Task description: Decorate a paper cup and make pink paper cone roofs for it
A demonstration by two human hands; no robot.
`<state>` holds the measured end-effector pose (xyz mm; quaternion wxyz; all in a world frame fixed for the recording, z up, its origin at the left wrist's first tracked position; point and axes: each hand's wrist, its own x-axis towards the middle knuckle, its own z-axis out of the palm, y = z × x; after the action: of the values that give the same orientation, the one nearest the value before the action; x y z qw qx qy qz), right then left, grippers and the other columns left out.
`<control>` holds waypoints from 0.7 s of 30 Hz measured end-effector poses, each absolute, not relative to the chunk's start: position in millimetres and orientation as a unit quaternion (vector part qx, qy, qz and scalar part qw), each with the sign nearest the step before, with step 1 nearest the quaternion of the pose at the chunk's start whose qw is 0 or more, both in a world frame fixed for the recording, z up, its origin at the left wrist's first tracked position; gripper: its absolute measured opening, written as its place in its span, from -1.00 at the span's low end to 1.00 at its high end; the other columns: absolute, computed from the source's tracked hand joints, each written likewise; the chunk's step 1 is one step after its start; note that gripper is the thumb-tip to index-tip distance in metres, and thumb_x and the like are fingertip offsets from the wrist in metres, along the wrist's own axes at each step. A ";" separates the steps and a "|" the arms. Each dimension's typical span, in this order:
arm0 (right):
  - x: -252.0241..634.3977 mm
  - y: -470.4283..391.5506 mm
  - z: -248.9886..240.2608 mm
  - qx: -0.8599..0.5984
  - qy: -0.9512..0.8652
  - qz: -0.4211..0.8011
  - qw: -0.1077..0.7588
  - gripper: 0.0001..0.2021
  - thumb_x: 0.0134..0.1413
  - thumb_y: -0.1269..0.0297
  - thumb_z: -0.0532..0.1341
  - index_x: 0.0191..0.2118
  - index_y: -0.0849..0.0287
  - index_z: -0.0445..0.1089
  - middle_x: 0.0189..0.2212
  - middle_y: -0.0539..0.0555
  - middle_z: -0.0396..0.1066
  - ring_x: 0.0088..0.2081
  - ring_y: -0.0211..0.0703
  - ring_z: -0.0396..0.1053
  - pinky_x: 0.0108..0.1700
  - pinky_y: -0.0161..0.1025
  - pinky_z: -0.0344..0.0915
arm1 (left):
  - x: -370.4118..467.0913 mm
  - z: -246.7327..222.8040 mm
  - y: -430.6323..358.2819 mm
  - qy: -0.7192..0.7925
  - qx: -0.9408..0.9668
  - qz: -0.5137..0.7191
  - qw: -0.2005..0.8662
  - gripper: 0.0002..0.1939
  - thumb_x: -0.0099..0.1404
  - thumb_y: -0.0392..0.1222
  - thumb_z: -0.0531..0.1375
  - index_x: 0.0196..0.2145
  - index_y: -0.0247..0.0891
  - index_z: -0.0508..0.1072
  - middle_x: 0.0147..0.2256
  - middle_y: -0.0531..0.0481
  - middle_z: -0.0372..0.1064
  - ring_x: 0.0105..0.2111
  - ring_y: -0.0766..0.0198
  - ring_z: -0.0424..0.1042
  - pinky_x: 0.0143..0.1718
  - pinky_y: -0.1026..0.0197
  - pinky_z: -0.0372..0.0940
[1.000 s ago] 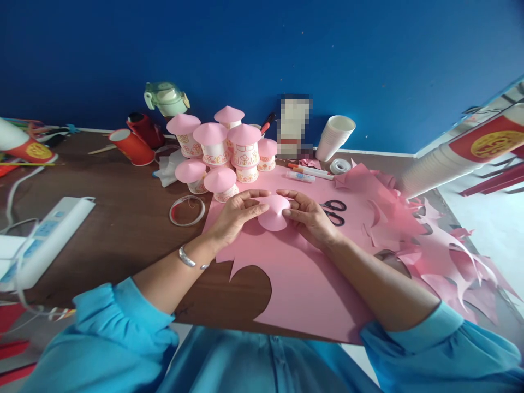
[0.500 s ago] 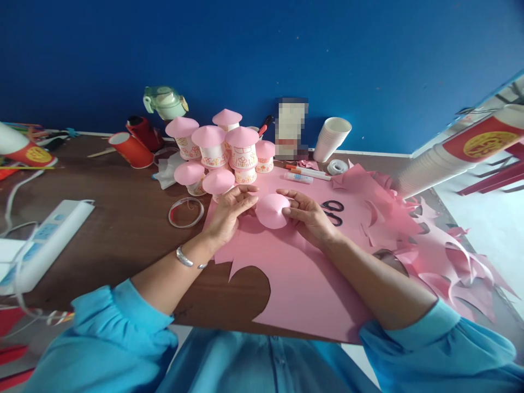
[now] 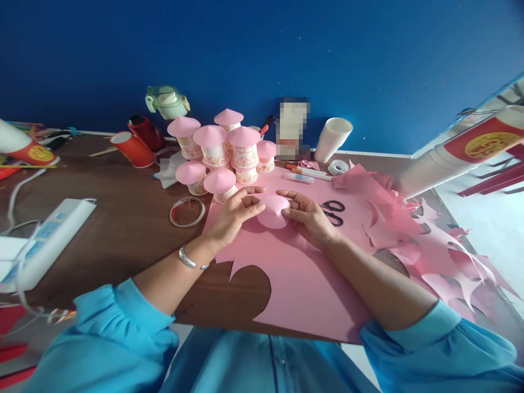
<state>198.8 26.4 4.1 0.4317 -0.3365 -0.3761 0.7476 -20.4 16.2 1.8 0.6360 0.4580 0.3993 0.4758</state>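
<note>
A small pink paper cone (image 3: 273,213) is held between my two hands, over a large pink paper sheet (image 3: 303,284). My right hand (image 3: 313,215) pinches its right edge between thumb and fingers. My left hand (image 3: 237,213) has its thumb on the cone's left side, with the fingers curled behind the rim. Just beyond stand several decorated paper cups (image 3: 244,155) topped with similar pink cones. Black-handled scissors (image 3: 336,213) lie beside my right hand, their blades hidden. A roll of tape (image 3: 187,212) rests to the left of my left hand.
White paper cups (image 3: 333,139) stand stacked near the blue wall, by a white tape roll (image 3: 339,167), glue stick (image 3: 299,178) and pens. Pink paper scraps (image 3: 434,240) spread over the right side. A power strip (image 3: 49,240) and red cup (image 3: 133,150) are at left.
My left hand has moved slightly right, and its thumb now meets the cone's left side. My right hand keeps its pinch. The view has shifted a little.
</note>
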 end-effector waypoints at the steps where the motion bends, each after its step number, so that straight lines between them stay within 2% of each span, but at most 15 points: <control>1: 199.0 26.8 4.5 -0.338 -0.375 0.746 0.434 -0.47 -0.18 0.30 0.58 0.00 0.11 0.53 -0.42 -0.07 0.55 -0.39 -0.24 0.44 -0.27 -0.29 0.37 | -20.6 2.2 16.6 0.400 0.455 0.480 0.634 -0.50 0.19 -0.07 0.46 0.05 -0.21 0.51 -0.32 0.05 0.49 -0.31 0.30 0.42 -0.22 0.25 0.28; 6: 199.3 27.2 6.8 -0.338 -0.357 0.748 0.446 -0.46 -0.22 0.31 0.59 -0.02 0.12 0.54 -0.35 -0.02 0.60 -0.34 -0.21 0.47 -0.23 -0.29 0.39 | -19.7 2.3 17.7 0.401 0.446 0.500 0.625 -0.57 0.29 0.01 0.37 0.05 -0.23 0.53 -0.28 -0.02 0.54 -0.28 0.25 0.49 -0.20 0.20 0.36; 8: 199.6 27.0 7.3 -0.334 -0.351 0.751 0.449 -0.47 -0.21 0.31 0.58 -0.03 0.12 0.55 -0.35 -0.02 0.59 -0.32 -0.20 0.47 -0.22 -0.28 0.40 | -18.3 2.7 18.2 0.421 0.448 0.507 0.604 -0.59 0.30 0.06 0.36 -0.01 -0.24 0.55 -0.28 -0.03 0.55 -0.31 0.25 0.50 -0.25 0.20 0.37; 11: 200.2 27.0 6.8 -0.332 -0.347 0.752 0.450 -0.49 -0.18 0.30 0.57 -0.02 0.09 0.56 -0.31 -0.01 0.60 -0.27 -0.18 0.49 -0.18 -0.27 0.42 | -16.6 3.9 18.7 0.453 0.463 0.511 0.564 -0.60 0.25 0.08 0.40 -0.11 -0.25 0.54 -0.40 0.04 0.49 -0.42 0.30 0.46 -0.33 0.22 0.36; 13: 200.2 27.2 6.0 -0.330 -0.348 0.752 0.452 -0.49 -0.17 0.30 0.56 -0.01 0.08 0.55 -0.25 0.01 0.61 -0.23 -0.16 0.50 -0.16 -0.26 0.44 | -16.3 4.7 18.2 0.447 0.468 0.520 0.557 -0.57 0.22 0.06 0.42 -0.06 -0.21 0.50 -0.40 0.07 0.48 -0.42 0.30 0.45 -0.34 0.23 0.36; 15: 199.9 27.3 5.4 -0.326 -0.350 0.752 0.453 -0.49 -0.17 0.29 0.56 -0.01 0.08 0.55 -0.22 0.03 0.62 -0.22 -0.15 0.50 -0.16 -0.25 0.45 | -16.4 4.9 16.9 0.425 0.463 0.524 0.575 -0.52 0.24 0.06 0.41 0.02 -0.17 0.45 -0.30 0.03 0.52 -0.36 0.27 0.49 -0.32 0.21 0.38; 18: 199.1 26.8 5.1 -0.325 -0.356 0.752 0.449 -0.49 -0.16 0.30 0.56 0.00 0.09 0.54 -0.27 0.01 0.60 -0.27 -0.18 0.49 -0.21 -0.28 0.43 | -16.6 4.0 13.9 0.396 0.458 0.506 0.614 -0.49 0.28 0.10 0.38 0.08 -0.17 0.42 -0.21 -0.02 0.53 -0.28 0.22 0.51 -0.24 0.17 0.39; 21: 198.4 25.5 4.8 -0.325 -0.371 0.750 0.440 -0.47 -0.16 0.31 0.57 0.01 0.11 0.53 -0.30 -0.01 0.59 -0.31 -0.22 0.47 -0.23 -0.31 0.40 | -16.5 2.5 11.3 0.383 0.465 0.485 0.634 -0.42 0.23 0.03 0.43 0.13 -0.16 0.39 -0.21 -0.02 0.54 -0.22 0.21 0.50 -0.15 0.18 0.35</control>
<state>198.4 25.5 4.8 0.4405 -0.3253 -0.3709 0.7501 -16.5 11.3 2.5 0.6338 0.4651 0.3826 0.4854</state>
